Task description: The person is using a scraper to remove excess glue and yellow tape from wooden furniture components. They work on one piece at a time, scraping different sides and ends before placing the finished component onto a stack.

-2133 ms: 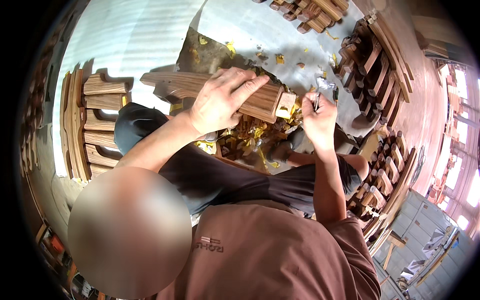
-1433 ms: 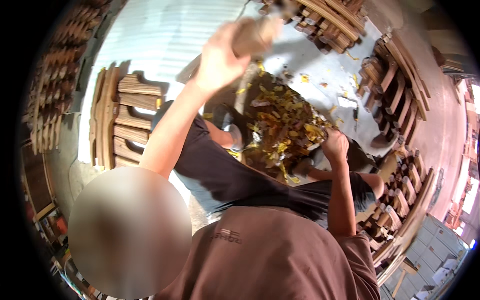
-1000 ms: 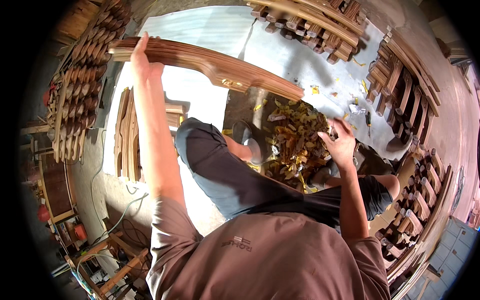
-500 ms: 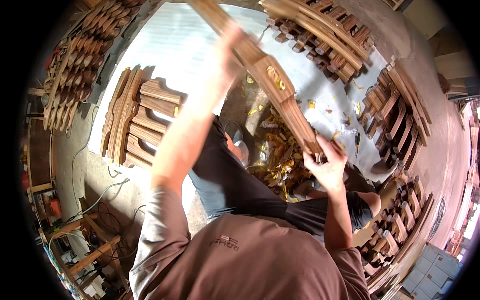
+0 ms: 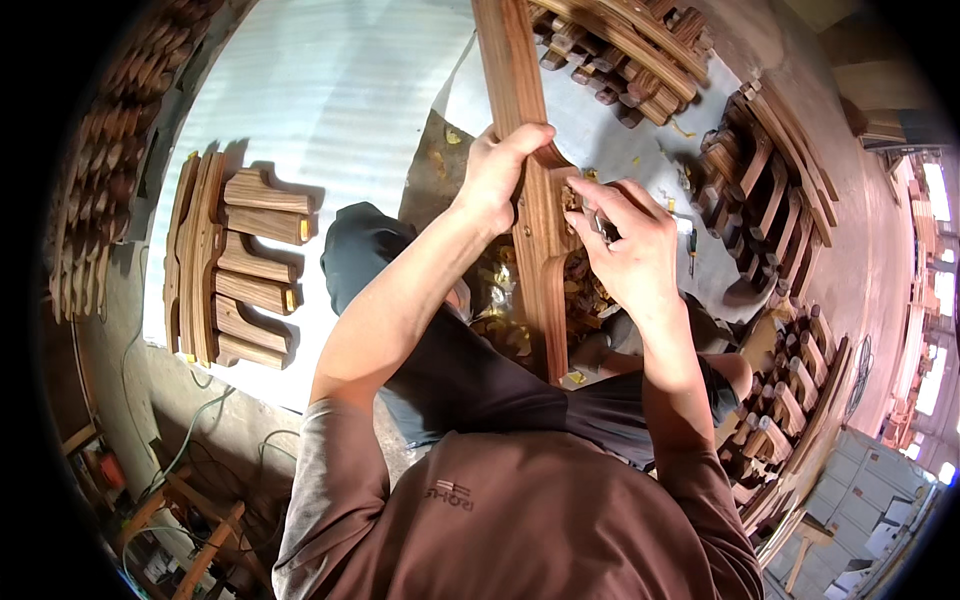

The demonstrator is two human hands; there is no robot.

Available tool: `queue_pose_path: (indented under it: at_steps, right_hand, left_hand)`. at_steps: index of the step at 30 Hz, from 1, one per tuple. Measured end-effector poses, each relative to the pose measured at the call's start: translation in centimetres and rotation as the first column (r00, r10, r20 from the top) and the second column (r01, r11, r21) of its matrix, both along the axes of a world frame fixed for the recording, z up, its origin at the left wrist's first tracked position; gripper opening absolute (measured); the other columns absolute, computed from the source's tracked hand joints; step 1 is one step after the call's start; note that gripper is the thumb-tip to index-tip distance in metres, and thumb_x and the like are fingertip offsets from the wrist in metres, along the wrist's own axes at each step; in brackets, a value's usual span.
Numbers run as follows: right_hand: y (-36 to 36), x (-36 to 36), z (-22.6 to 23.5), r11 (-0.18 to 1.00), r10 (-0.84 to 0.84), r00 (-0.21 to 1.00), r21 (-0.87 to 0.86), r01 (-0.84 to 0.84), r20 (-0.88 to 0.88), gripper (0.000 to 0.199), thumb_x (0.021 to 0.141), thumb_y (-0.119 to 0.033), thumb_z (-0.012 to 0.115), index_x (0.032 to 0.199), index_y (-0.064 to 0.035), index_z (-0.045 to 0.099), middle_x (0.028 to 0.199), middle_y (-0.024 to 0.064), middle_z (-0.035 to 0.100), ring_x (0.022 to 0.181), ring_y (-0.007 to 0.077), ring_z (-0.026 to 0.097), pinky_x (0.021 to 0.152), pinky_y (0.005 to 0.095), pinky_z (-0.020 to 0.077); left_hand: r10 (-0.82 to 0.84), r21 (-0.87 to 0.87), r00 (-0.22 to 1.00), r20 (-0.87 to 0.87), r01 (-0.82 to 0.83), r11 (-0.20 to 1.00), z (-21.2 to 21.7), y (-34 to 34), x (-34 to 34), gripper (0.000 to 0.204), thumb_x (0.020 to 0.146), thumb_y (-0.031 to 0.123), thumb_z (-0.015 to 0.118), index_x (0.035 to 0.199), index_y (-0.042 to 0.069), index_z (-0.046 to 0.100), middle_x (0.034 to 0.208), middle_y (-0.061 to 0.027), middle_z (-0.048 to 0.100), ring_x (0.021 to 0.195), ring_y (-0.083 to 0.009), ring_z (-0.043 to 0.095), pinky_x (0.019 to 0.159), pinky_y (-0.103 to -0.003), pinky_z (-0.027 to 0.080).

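A long shaped wooden piece (image 5: pixel 545 225), brown and grained, stands nearly upright in front of me with its lower end near my lap. My left hand (image 5: pixel 492 180) is closed round its middle, the thumb across the upper face. On the right edge, by a wider block, is a small rough brown-yellow patch (image 5: pixel 569 198). My right hand (image 5: pixel 632 240) has thumb and fingertips pinched at that patch. A small shiny bit shows between its fingers; I cannot make out what it is.
Yellow scraps (image 5: pixel 500 325) lie on the floor between my legs. Wooden parts lie on the pale sheet (image 5: pixel 330 90) at left (image 5: pixel 255 260). Stacks of similar parts stand at far right (image 5: pixel 765 180) and near right (image 5: pixel 790 400). A screwdriver (image 5: pixel 692 250) lies right of my hand.
The wooden piece has swung from a slant to nearly upright. My left hand has come down to its middle. My right hand has left the lower end and moved up to the patch.
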State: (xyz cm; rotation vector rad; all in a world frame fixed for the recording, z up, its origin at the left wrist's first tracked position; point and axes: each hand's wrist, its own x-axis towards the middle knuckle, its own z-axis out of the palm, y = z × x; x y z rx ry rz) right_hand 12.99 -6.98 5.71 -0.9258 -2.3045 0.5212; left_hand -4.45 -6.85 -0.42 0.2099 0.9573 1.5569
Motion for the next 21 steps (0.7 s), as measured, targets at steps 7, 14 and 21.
queue_pose_path:
  at_steps: [7, 14, 21]
  right_hand:
    - [-0.2, -0.1, -0.9, 0.972, 0.08, 0.991, 0.212, -0.101, 0.104, 0.034, 0.066, 0.002, 0.072, 0.098, -0.0065, 0.068, 0.087, 0.007, 0.061, 0.071, 0.0251, 0.065, 0.059, 0.0363, 0.0533]
    - [1.2, 0.1, -2.2, 0.978, 0.133, 0.983, 0.146, -0.151, 0.126, 0.028, 0.063, 0.006, 0.065, 0.089, -0.0046, 0.063, 0.081, 0.0072, 0.059, 0.068, 0.0278, 0.063, 0.057, 0.039, 0.051]
    - [-1.8, 3.5, -0.8, 0.994, 0.108, 0.991, 0.01, -0.108, -0.079, 0.029, 0.061, 0.014, 0.065, 0.085, -0.0031, 0.062, 0.08, 0.0068, 0.062, 0.06, 0.0169, 0.061, 0.053, 0.029, 0.0475]
  left_hand:
    - [0.039, 0.021, 0.999, 0.006, -0.039, 0.999, -0.6, -0.5, 0.0, 0.05, 0.075, 0.012, 0.08, 0.114, -0.006, 0.053, 0.094, -0.0116, 0.063, 0.076, -0.0201, 0.065, 0.069, -0.033, 0.056]
    - [0.048, 0.018, 0.996, -0.08, -0.046, 0.999, -1.1, 0.4, 0.1, 0.051, 0.074, 0.012, 0.08, 0.113, -0.006, 0.053, 0.092, -0.0128, 0.064, 0.075, -0.0205, 0.066, 0.066, -0.037, 0.058]
    - [0.04, -0.03, 0.998, -0.046, -0.042, 0.999, -0.2, 0.4, -0.1, 0.046, 0.074, 0.013, 0.078, 0.11, -0.005, 0.055, 0.094, -0.0118, 0.064, 0.079, -0.0207, 0.065, 0.07, -0.037, 0.057]
